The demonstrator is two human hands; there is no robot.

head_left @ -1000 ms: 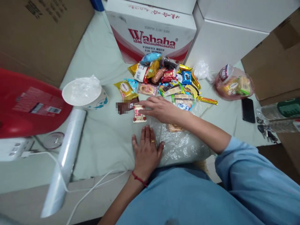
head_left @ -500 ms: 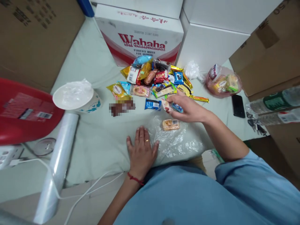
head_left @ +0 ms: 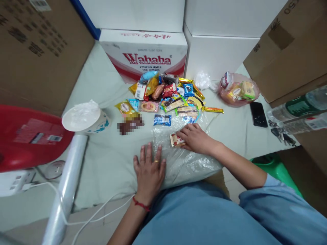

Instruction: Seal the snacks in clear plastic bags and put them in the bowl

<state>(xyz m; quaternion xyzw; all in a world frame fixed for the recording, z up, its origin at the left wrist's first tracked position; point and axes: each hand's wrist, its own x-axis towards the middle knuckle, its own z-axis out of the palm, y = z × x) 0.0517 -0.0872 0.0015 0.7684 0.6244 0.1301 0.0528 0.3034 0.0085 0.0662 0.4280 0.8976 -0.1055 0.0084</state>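
My left hand (head_left: 149, 166) lies flat with fingers spread on the pale cloth, its thumb side by the edge of a clear plastic bag (head_left: 176, 170). Over that bag, my right hand (head_left: 195, 137) is closed on a small snack packet (head_left: 175, 140) with a white and red wrapper. The fingers cover most of the packet. The bread snack from before is hidden beneath this hand and packet. Just beyond lies a blue snack packet (head_left: 163, 120), and behind it a heap of wrapped snacks (head_left: 170, 91) leans near the Wahaha box.
The Wahaha box (head_left: 145, 58) and white boxes (head_left: 219, 51) stand at the back. Left are a paper tub (head_left: 99, 126), a film roll (head_left: 67, 183) and a white cable (head_left: 57, 194). On the right sit a pink bag of snacks (head_left: 238, 90), a phone (head_left: 258, 114), keys (head_left: 282, 136) and bottles (head_left: 297, 107).
My right hand has moved toward me from the snack heap, bringing the white and red packet down over the bread snack on the plastic bag. My left hand remains flat. The camera view has shifted slightly.
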